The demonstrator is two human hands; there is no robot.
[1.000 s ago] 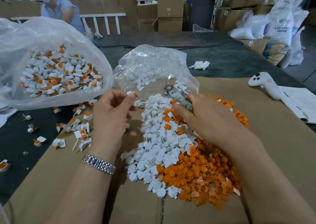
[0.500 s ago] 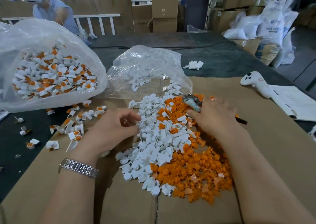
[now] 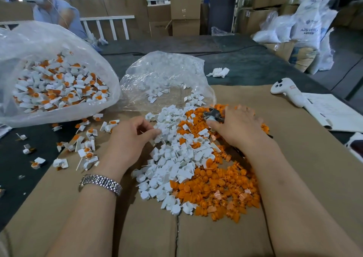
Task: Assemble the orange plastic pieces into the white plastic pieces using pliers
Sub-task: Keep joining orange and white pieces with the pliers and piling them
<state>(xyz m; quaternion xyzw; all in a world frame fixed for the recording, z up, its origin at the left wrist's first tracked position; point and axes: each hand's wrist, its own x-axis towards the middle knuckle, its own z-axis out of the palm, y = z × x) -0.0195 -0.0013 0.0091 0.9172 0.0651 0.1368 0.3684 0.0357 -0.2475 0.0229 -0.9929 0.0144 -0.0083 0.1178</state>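
Left hand is reaching into the white pieces at centre, fingers curling to pinch one, likely picking the next shell. Right hand is gripping the pliers at 1 o'clock, metal jaws poking out over the orange pieces, kept ready for pressing. Both heaps are lying loose on the cardboard covering the desk, within easy reach. Parts are looking small, hard, glossy plastic. Finished pairs are filling the crinkly clear bag at 10 o'clock.
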